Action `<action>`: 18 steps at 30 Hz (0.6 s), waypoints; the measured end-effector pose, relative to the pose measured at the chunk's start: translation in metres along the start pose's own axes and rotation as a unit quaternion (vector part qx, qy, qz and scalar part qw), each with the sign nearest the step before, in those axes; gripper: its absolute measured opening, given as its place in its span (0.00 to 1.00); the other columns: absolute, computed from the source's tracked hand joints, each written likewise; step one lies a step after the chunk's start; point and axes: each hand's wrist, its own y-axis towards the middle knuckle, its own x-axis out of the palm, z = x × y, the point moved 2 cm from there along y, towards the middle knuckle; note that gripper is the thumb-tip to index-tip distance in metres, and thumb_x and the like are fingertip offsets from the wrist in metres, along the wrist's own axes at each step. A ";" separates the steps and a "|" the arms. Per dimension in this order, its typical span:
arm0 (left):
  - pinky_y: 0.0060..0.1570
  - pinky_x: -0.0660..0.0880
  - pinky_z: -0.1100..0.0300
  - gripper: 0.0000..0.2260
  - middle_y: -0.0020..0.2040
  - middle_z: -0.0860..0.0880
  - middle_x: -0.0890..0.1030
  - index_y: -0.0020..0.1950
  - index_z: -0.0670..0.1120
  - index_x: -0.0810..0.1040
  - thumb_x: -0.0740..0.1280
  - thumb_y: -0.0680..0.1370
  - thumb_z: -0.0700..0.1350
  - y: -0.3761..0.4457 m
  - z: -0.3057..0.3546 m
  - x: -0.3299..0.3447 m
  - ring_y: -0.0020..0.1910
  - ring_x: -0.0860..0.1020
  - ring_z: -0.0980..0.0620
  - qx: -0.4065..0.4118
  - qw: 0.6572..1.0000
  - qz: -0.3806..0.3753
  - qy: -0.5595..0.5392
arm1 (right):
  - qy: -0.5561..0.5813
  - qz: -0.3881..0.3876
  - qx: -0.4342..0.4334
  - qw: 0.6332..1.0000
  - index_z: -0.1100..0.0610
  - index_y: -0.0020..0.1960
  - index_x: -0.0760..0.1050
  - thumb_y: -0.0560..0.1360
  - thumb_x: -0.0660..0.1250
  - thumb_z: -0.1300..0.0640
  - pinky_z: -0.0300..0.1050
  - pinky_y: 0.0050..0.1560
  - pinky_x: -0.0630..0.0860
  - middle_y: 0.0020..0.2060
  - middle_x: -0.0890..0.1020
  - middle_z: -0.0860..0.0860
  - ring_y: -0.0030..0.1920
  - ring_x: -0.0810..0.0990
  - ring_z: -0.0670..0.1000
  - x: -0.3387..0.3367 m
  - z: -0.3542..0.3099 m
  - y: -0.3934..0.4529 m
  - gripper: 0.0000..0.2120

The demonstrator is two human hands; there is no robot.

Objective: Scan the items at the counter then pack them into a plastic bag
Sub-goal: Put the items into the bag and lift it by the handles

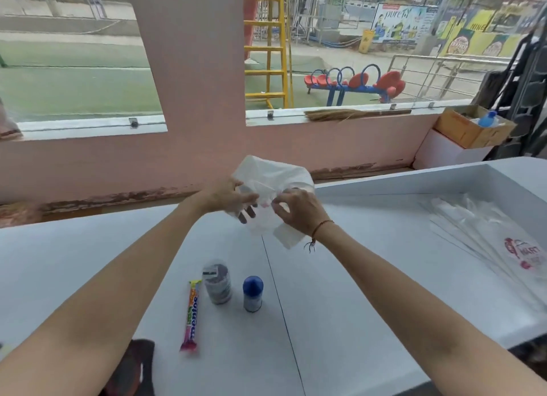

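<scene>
I hold a thin clear plastic bag up above the grey counter with both hands. My left hand has its fingers pushed into the bag's mouth. My right hand pinches the bag's other edge. Three items rest on the counter below my forearms: a long candy roll lying flat, a clear jar with dark contents standing upright, and a small bottle with a blue cap standing upright beside it.
A stack of flat plastic bags with a red logo lies in a recessed tray on the right. A cardboard box sits at the far right by the wall. A dark object sits at the counter's near edge.
</scene>
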 end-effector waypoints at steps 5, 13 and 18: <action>0.44 0.77 0.53 0.10 0.42 0.44 0.81 0.56 0.41 0.78 0.62 0.78 0.43 -0.014 -0.026 0.001 0.35 0.78 0.48 0.016 1.000 0.013 0.016 | 0.158 -0.345 0.003 0.925 0.47 0.57 0.77 0.65 0.74 0.39 0.45 0.56 0.79 0.54 0.84 0.48 0.51 0.82 0.49 0.030 -0.056 -0.056 0.24; 0.36 0.70 0.61 0.12 0.33 0.49 0.72 0.54 0.42 0.77 0.54 0.80 0.38 -0.014 -0.038 -0.005 0.34 0.69 0.52 0.053 0.997 0.051 -0.027 | 0.147 -0.110 0.048 0.982 0.55 0.53 0.79 0.67 0.75 0.51 0.38 0.43 0.73 0.44 0.82 0.52 0.40 0.75 0.49 0.010 -0.058 -0.045 0.17; 0.31 0.66 0.65 0.12 0.33 0.51 0.68 0.59 0.40 0.74 0.55 0.81 0.43 -0.013 -0.033 -0.008 0.28 0.67 0.58 0.051 0.992 0.031 -0.108 | -0.010 0.058 0.164 0.985 0.60 0.55 0.74 0.73 0.65 0.58 0.49 0.47 0.78 0.49 0.81 0.57 0.46 0.80 0.59 0.027 -0.055 0.003 0.12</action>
